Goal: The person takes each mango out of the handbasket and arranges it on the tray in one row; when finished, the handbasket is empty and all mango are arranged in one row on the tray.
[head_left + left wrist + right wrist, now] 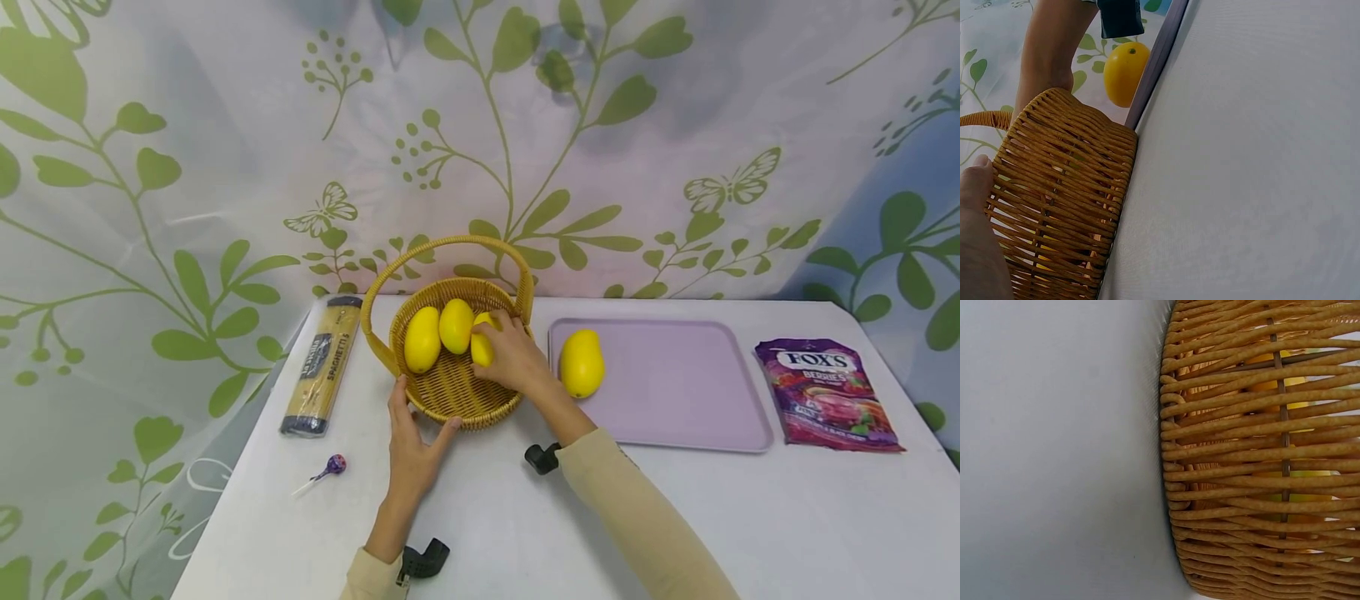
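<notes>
A round wicker basket with a tall handle holds yellow mangoes. Two of them, a left mango and a middle mango, lie against its far side. Over the right rim reaches my right hand, its fingers and thumb around a third mango inside the basket and partly covering it. My left hand touches the basket's front left, fingers fairly straight and thumb spread along the rim. In the left wrist view the thumb lies against the woven wall. The right wrist view shows only the basket's side and tabletop.
Right of the basket, another mango lies on a lilac tray. Beyond it is a purple candy bag. On the left are a spaghetti pack and a wrapped lollipop. A leaf-print curtain stands behind the white table.
</notes>
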Demonstrator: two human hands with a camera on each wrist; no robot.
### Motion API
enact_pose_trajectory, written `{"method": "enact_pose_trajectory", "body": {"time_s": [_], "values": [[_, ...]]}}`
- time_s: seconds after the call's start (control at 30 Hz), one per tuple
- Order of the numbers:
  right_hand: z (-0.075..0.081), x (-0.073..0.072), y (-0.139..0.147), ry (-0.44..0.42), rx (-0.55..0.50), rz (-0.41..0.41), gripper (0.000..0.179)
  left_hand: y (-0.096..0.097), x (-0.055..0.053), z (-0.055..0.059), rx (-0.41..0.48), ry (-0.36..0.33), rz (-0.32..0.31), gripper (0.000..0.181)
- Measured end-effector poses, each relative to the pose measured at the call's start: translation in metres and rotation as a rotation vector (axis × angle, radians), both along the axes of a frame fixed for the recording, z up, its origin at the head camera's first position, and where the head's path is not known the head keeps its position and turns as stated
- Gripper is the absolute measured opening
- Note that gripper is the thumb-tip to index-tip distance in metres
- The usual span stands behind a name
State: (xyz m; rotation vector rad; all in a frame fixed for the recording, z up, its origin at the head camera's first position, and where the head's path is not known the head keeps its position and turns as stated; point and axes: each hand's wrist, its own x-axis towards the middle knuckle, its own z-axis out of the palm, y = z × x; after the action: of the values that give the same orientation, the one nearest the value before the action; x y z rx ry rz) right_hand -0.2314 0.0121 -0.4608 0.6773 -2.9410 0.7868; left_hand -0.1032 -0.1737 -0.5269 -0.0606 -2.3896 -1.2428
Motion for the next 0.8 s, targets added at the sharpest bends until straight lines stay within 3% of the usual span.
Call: {"method": "enact_pose_trajectory", "body": {"time_s": [0.37,0.8], "values": [[-0.001,0.000,0.000,0.019,-0.022,-0.002,0.058,-0.001,0.001,0.001,0.010,-0.015,-0.001,0.100],[0.012,0.006,0.008,0.046,-0.131,0.009,0.057,0.001,0.001,0.001,0.028,-0.012,-0.007,0.101]]}}
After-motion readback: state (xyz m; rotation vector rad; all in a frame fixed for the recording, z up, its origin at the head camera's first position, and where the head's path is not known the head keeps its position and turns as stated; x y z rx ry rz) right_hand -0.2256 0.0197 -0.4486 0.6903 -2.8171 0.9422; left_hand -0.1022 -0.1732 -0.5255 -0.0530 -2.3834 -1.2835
